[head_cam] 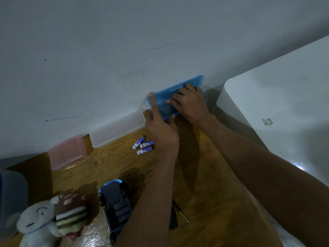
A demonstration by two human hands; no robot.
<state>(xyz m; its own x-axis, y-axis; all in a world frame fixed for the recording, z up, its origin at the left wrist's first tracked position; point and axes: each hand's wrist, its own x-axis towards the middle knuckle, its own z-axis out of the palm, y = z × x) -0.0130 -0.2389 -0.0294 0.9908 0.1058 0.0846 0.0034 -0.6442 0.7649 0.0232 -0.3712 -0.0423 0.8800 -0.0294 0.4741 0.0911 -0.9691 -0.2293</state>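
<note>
A blue plastic box (164, 94) stands against the grey wall at the far side of the wooden table (199, 175). My left hand (161, 129) holds its near left part, index finger stretched up along the left edge and thumb at the near rim. My right hand (189, 102) lies on the lid with its fingers curled on the top. Three blue and white batteries (143, 145) lie on the table just left of my left wrist. A toy car (115, 205) lies upside down near the front.
A clear plastic box (117, 129) and a pink plastic box (67, 152) stand along the wall to the left. Two plush toys (53, 220) sit at the front left. A screwdriver (179, 210) lies beside my left forearm. A white appliance (277, 107) fills the right side.
</note>
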